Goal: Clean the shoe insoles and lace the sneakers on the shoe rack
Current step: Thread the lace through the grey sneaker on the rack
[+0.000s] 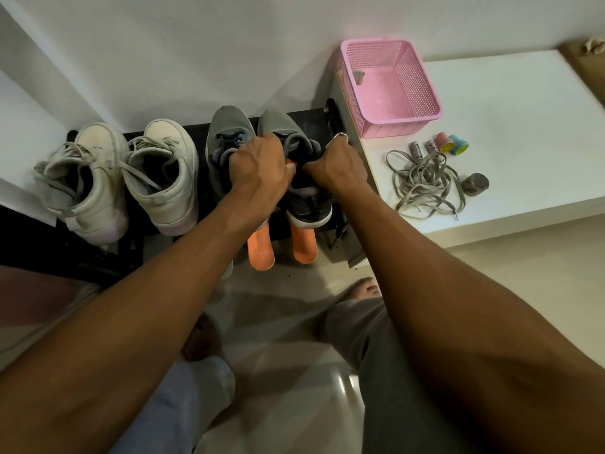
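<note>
On the shoe rack (pixel 311 121), far to the left of both hands, a pair of white sneakers (pixel 167 191) sits laced. Just left of the working hands stands one grey sneaker (pixel 226 126), its mate (pixel 278 122) held between them. The left hand (pixel 258 165) curls its fingers into the mate's mouth and the right hand (pixel 337 168) grips the collar, apparently spreading it open. Two orange insoles (pixel 260 252) poke out below the wrists. Right of the right hand, loose laces (pixel 422 178) lie on a white ledge (pixel 507 126) near a pink basket (pixel 399 127), likely waiting for threading.
</note>
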### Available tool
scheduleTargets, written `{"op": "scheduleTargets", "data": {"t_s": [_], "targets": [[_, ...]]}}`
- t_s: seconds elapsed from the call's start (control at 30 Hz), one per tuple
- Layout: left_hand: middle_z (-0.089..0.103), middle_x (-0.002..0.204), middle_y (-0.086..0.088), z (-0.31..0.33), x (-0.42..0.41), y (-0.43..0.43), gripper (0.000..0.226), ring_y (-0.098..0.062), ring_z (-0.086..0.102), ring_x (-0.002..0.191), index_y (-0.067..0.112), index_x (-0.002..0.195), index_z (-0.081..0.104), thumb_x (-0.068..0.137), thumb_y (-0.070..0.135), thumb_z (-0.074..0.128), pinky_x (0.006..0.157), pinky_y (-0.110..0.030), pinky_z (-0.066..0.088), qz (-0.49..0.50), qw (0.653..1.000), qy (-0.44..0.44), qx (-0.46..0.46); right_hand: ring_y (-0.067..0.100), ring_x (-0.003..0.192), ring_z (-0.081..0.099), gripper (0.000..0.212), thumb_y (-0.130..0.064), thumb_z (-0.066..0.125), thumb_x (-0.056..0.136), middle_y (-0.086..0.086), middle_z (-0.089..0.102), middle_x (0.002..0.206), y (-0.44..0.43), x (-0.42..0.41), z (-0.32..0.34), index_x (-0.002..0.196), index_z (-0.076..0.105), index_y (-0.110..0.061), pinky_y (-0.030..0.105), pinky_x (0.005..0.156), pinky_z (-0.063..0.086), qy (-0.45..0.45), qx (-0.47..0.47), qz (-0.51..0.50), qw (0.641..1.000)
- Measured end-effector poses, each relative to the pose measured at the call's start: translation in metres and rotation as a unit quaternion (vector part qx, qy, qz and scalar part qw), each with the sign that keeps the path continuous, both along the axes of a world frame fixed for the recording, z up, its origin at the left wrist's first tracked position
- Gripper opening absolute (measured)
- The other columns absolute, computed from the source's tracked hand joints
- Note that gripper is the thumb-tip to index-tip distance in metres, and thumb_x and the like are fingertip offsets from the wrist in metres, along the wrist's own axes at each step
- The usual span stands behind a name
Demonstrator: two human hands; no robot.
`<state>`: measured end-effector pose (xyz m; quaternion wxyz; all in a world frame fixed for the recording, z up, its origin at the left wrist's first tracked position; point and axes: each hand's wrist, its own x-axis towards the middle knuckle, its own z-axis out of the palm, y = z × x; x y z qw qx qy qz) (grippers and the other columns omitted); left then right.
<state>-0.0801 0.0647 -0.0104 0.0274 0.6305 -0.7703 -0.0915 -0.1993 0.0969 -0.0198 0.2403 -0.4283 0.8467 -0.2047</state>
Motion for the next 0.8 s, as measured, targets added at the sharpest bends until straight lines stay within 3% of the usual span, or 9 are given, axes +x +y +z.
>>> {"op": "scheduleTargets", "data": {"t_s": [0.2, 0.3, 0.43, 0.53, 0.67, 0.8], "targets": [[0.065, 0.122, -0.016, -0.003, -0.004, -0.002, 0.047, -0.037, 0.064, 0.111, 0.006, 0.125, 0.057, 0.092, 0.038, 0.067, 0.080, -0.042, 0.050, 0.004, 1.000, -0.012, -0.009, 0.031, 0.107, 0.065, 0.062, -0.039, 0.077, 0.079, 0.011, 0.065, 0.118, -0.002, 0.000, 0.003, 0.123, 0.048, -0.006, 0.039, 0.082, 0.052, -0.012, 0.011, 0.013, 1.000], [0.063, 0.125, -0.018, -0.003, -0.003, -0.003, 0.048, -0.039, 0.063, 0.114, 0.004, 0.128, 0.053, 0.094, 0.035, 0.066, 0.084, -0.045, 0.052, 0.000, 1.000, -0.012, -0.004, 0.030, 0.089, 0.071, 0.063, -0.040, 0.079, 0.074, 0.011, 0.066, 0.108, -0.004, -0.002, 0.011, 0.118, 0.050, -0.006, 0.043, 0.077, 0.061, -0.032, 0.029, 0.020, 0.999], [0.062, 0.126, -0.018, -0.004, -0.001, -0.005, 0.046, -0.040, 0.061, 0.115, 0.006, 0.130, 0.051, 0.095, 0.033, 0.064, 0.086, -0.046, 0.051, -0.004, 1.000, -0.003, -0.004, 0.025, 0.056, 0.072, 0.033, -0.028, 0.074, 0.079, 0.011, 0.070, 0.088, -0.004, -0.006, 0.016, 0.097, 0.061, -0.004, 0.039, 0.054, 0.063, -0.066, 0.047, 0.010, 0.997], [0.062, 0.126, -0.018, -0.005, 0.000, -0.006, 0.049, -0.039, 0.061, 0.115, 0.007, 0.130, 0.051, 0.095, 0.038, 0.064, 0.085, -0.046, 0.050, -0.007, 1.000, -0.002, 0.005, 0.027, 0.064, 0.072, 0.024, -0.024, 0.074, 0.079, 0.011, 0.071, 0.082, -0.004, -0.006, 0.013, 0.087, 0.063, -0.005, 0.042, 0.065, 0.064, -0.061, 0.033, 0.007, 0.998], [0.063, 0.124, -0.017, -0.006, 0.000, -0.006, 0.060, -0.038, 0.062, 0.113, 0.008, 0.130, 0.050, 0.089, 0.047, 0.071, 0.082, -0.044, 0.050, -0.004, 1.000, -0.009, 0.016, 0.031, 0.082, 0.071, 0.044, -0.028, 0.078, 0.074, 0.013, 0.070, 0.094, -0.004, -0.001, 0.007, 0.106, 0.060, -0.004, 0.045, 0.076, 0.062, -0.038, 0.022, 0.007, 0.999], [0.063, 0.122, -0.015, -0.007, -0.001, -0.004, 0.063, -0.036, 0.063, 0.112, 0.009, 0.130, 0.048, 0.087, 0.047, 0.074, 0.081, -0.043, 0.051, -0.005, 1.000, -0.016, 0.020, 0.030, 0.089, 0.070, 0.048, -0.025, 0.079, 0.077, 0.010, 0.065, 0.100, -0.002, 0.000, 0.004, 0.111, 0.050, -0.006, 0.042, 0.077, 0.059, -0.021, 0.007, 0.011, 1.000]]}}
